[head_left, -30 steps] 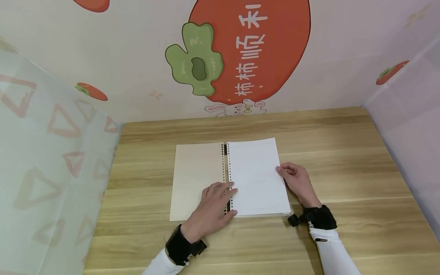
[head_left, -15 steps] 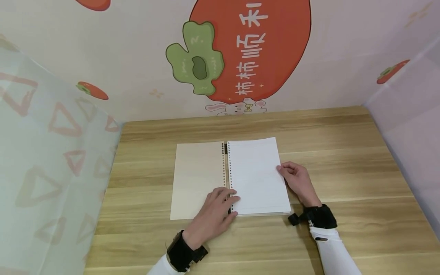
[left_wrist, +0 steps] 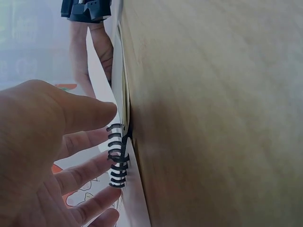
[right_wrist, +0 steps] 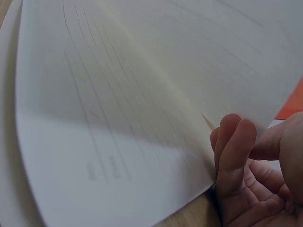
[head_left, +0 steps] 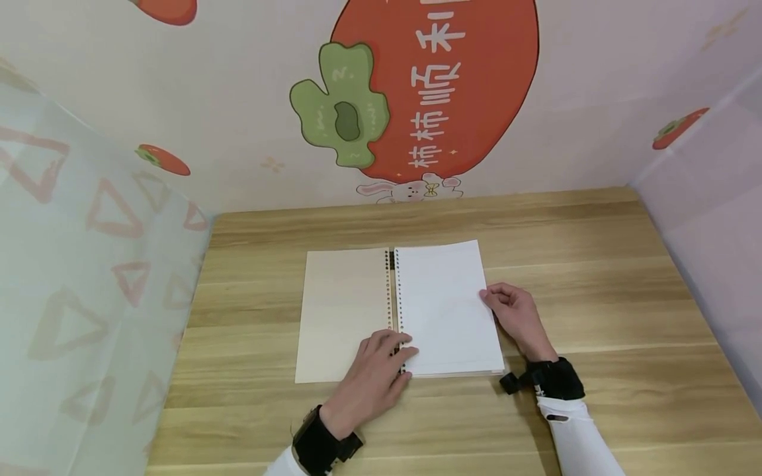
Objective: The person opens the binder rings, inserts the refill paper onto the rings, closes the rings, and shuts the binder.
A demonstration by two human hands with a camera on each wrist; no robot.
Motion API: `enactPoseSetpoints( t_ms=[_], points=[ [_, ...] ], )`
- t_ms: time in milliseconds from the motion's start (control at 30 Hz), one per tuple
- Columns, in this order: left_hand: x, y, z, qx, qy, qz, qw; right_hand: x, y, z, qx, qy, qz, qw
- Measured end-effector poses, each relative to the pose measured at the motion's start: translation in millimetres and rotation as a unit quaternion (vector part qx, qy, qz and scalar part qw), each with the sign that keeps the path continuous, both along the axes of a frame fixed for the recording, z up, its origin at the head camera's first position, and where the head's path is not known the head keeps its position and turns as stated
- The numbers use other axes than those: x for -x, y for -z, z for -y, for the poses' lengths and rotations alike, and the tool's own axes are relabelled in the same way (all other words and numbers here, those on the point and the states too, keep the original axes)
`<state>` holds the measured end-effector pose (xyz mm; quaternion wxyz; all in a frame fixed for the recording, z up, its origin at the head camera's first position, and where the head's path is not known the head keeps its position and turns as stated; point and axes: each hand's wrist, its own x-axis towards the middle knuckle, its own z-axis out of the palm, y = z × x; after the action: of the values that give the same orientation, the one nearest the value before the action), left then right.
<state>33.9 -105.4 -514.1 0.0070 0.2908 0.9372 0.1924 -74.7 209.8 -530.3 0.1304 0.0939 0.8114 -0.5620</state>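
An open ring-bound notebook lies on the table, with a beige sheet or cover [head_left: 340, 304] on the left and a stack of white lined paper on the right. Thumb and fingers of my right hand [head_left: 519, 318] pinch the right edge of the top page [head_left: 446, 304]. In the right wrist view that page lifts away from the lined page [right_wrist: 109, 137] beneath it. My left hand [head_left: 369, 380] rests at the lower end of the spine, fingers spread and slightly bent over the black rings [left_wrist: 117, 163]. Its thumb lies near the bottom edge of the paper.
The notebook sits near the middle of a wooden table [head_left: 238, 291]. A printed back wall [head_left: 238, 99] rises behind it, with side walls at left and right. Black cameras on bands [head_left: 321, 439] are strapped to both wrists.
My left hand has slid a little toward the near edge, down along the rings. The right hand keeps its pinch on the page edge with no visible shift.
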Motion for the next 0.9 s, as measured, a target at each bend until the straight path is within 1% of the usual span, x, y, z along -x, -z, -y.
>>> enactPoseSetpoints(
  t_ms=[167, 267, 433, 500, 633, 767, 833, 900],
  points=[
    [-0.8, 4.3, 0.1, 0.001, -0.001, -0.013, 0.9999, 0.3, 2.2, 2, 0.003, 0.000, -0.005, 1.0000],
    [-1.0, 5.0, -0.3, -0.003, -0.001, -0.017, 0.9999, 0.6, 2.1, 3, 0.002, -0.001, -0.011, 0.9999],
    [-1.2, 4.8, -1.0, -0.005, 0.000, -0.023, 0.9997, 0.8, -2.2, 2, -0.002, -0.008, -0.011, 0.9999],
    [-1.6, 5.2, -1.4, -0.003, -0.001, -0.024, 0.9997, 0.8, -4.0, 1, -0.006, -0.016, -0.014, 0.9997],
    [-1.5, 6.2, -2.2, 0.000, -0.003, -0.027, 0.9996, 1.7, -7.3, -2, -0.043, -0.052, -0.042, 0.9968],
    [-0.8, 7.0, -3.0, 0.007, -0.007, -0.027, 0.9996, 4.1, -11.8, -3, -0.095, -0.102, -0.079, 0.9872],
    [-0.7, 7.1, -3.3, 0.011, -0.009, -0.028, 0.9995, 5.1, -14.1, -3, -0.119, -0.121, -0.084, 0.9819],
    [-0.9, 6.9, -3.5, 0.014, -0.011, -0.027, 0.9995, 5.8, -16.4, -3, -0.141, -0.135, -0.079, 0.9775]
  ],
)
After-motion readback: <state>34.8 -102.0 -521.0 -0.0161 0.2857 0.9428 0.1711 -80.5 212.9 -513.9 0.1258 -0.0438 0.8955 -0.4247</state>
